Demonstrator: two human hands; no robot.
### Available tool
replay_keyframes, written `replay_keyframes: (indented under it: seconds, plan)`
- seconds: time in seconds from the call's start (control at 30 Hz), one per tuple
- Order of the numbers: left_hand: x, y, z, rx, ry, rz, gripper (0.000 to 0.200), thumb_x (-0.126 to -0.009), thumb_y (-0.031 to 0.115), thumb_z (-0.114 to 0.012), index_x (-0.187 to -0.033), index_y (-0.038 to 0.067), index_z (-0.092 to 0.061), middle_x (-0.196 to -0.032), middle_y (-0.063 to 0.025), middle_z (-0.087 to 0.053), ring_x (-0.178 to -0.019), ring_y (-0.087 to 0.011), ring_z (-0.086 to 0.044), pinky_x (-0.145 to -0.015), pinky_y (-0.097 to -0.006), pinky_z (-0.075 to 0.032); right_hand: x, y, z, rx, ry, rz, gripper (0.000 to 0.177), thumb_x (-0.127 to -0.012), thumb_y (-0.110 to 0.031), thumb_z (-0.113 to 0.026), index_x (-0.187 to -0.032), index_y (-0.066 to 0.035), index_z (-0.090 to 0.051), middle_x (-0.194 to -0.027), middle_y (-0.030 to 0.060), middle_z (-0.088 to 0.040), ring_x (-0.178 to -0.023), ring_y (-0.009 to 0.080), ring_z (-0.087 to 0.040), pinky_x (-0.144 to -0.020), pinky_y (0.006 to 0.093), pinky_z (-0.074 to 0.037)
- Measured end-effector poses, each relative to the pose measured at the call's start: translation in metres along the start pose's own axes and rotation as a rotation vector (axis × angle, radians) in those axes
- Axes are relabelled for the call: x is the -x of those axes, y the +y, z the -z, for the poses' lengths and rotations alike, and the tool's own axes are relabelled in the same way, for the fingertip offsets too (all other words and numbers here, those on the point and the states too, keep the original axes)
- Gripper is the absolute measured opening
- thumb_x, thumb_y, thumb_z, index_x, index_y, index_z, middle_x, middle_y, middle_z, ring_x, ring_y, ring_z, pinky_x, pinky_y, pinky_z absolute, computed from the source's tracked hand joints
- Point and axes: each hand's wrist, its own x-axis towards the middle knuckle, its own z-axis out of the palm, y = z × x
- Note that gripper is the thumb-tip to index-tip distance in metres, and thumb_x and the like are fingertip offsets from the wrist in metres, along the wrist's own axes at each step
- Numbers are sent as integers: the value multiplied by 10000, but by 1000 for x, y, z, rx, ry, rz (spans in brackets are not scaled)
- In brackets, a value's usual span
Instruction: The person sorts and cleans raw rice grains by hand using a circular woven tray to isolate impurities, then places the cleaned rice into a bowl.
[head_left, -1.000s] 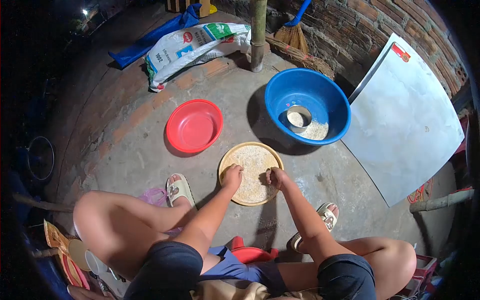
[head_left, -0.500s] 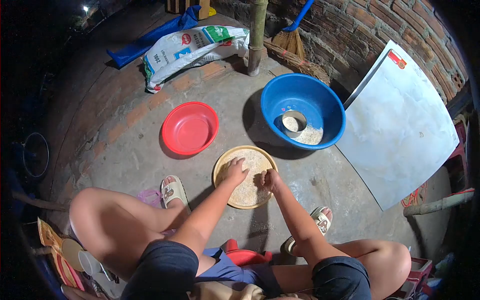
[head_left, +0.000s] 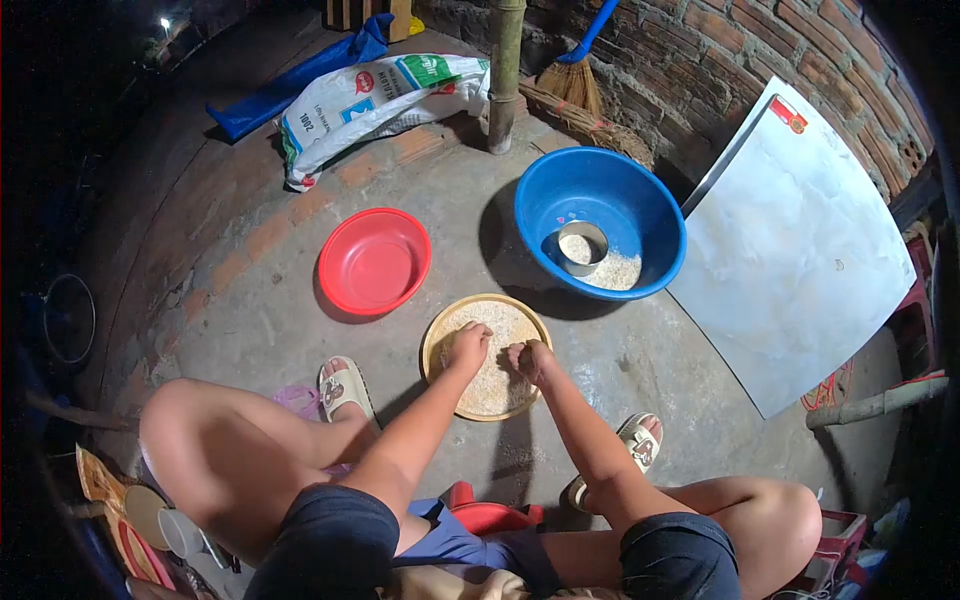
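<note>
A round shallow tray (head_left: 431, 372) with a tan rim stands on the concrete floor between my feet, a layer of pale grains (head_left: 490, 393) spread in it. Over its left part is my left hand (head_left: 469, 347), fingers drawn together at the grains; whatever they hold is too small to make out. My right hand (head_left: 533, 361) is at the tray's right side with its fingers curled in, and their contents are hidden. Behind the tray on the right, a blue basin (head_left: 640, 200) holds a metal cup (head_left: 582, 248) and loose pale grains.
An empty red basin (head_left: 375, 262) lies behind the tray to the left. Farther back are a printed sack (head_left: 385, 100), a bamboo post (head_left: 504, 80) and a broom (head_left: 573, 85). White sheets (head_left: 800, 260) lean at the right. A red stool (head_left: 490, 515) is under me.
My left hand's fingers were spread over the grains and are now drawn together. My right hand has shifted slightly. The whole view has moved a little.
</note>
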Motion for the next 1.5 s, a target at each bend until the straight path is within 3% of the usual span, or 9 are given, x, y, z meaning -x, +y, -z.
replay_keyframes:
  seconds: [0.17,0.37,0.63,0.87,0.93,1.0,1.07,1.2,1.5]
  plan:
    - [-17,26,-16,353,-333,-34,148,-732,26,-612,-878,45,-628,-902,-132,-584,-774,-280,-595,-647,-342,-494,15,-7,-18,-56,-38,13,410,-948,-297,-208,-936,-22,-511,-814,106,-586,-720,219,-591,-676,330,-521]
    - [3,23,-3,-170,-12,-129,293,-768,158,-585,-1048,73,-582,-1087,-115,-530,-1040,-297,-479,-936,-398,-374,-1,-12,7,-109,-108,-5,395,-932,-303,-240,-814,-47,-517,-666,87,-568,-583,228,-545,-592,333,-491]
    - [47,-21,7,-294,-198,-118,173,-773,124,-569,-939,76,-586,-1016,-108,-555,-938,-291,-531,-812,-394,-436,-12,-1,30,121,16,36,352,-931,-276,-249,-791,-45,-475,-587,97,-528,-501,223,-491,-509,305,-444]
    - [0,7,-19,201,50,-23,143,-739,34,-584,-879,36,-615,-907,-141,-579,-732,-309,-596,-694,-371,-485,-9,-9,23,82,-13,-2,400,-951,-253,-216,-1008,36,-487,-873,150,-596,-742,249,-604,-730,358,-513]
    - [-8,46,-10,252,-159,2,197,-737,54,-600,-933,40,-613,-940,-147,-574,-793,-306,-593,-733,-372,-479,-8,-9,21,57,21,-7,422,-955,-257,-207,-1030,55,-481,-901,163,-595,-786,259,-612,-786,372,-512]
    - [-9,54,-8,307,-370,25,254,-736,74,-616,-988,44,-610,-972,-152,-569,-854,-303,-591,-772,-373,-473,-11,-9,27,-42,-101,31,469,-945,-292,-243,-1006,95,-501,-873,196,-604,-753,290,-611,-782,348,-514]
    - [-7,43,-14,39,-136,-184,366,-742,148,-642,-1093,66,-578,-1078,-157,-540,-975,-311,-547,-854,-391,-440,-1,-14,25,-40,-90,-33,443,-949,-295,-240,-993,56,-505,-840,168,-599,-734,267,-608,-737,337,-529]
    - [23,2,6,-373,-132,-44,414,-792,277,-597,-1163,104,-535,-1164,-117,-511,-1127,-292,-435,-961,-397,-347,0,-16,31,-84,-23,-43,390,-941,-280,-257,-771,-34,-507,-636,73,-546,-522,180,-528,-546,293,-493]
    - [36,-14,4,-176,-177,-86,118,-802,67,-538,-906,29,-580,-897,-132,-565,-860,-310,-548,-739,-376,-454,1,-11,29,39,-81,32,382,-938,-268,-235,-713,-65,-468,-583,47,-500,-461,181,-450,-467,278,-395]
